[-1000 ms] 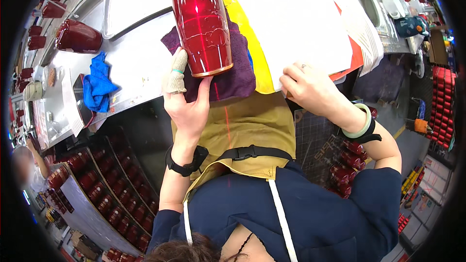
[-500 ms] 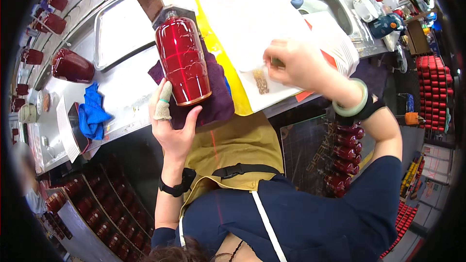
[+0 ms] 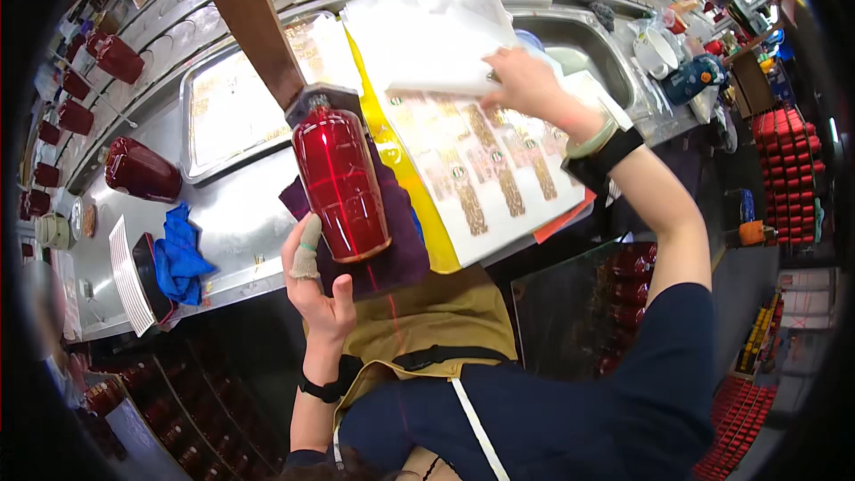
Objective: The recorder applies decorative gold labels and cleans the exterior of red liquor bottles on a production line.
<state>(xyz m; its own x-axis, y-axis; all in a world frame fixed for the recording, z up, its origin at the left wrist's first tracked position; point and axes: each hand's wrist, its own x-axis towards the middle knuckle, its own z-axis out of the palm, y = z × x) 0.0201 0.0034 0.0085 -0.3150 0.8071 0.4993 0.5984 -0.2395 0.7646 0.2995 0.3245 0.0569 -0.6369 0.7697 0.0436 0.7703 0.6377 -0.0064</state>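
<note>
Red lacquered vase [image 3: 341, 180] resting on a purple cloth [image 3: 392, 249] at the bench edge, its top under a brown post [image 3: 245, 18]. Since a second ago: right hand [image 3: 525, 80] having travelled from the near bench edge to the far end of the decal sheet [image 3: 499, 169], now lifting a white cover sheet [image 3: 427, 27], fingers closed on its edge. Left hand [image 3: 316, 289] bracing the vase base, thumb bandaged, fingers open against the lower side. Vase touching the left hand, well apart from the right.
</note>
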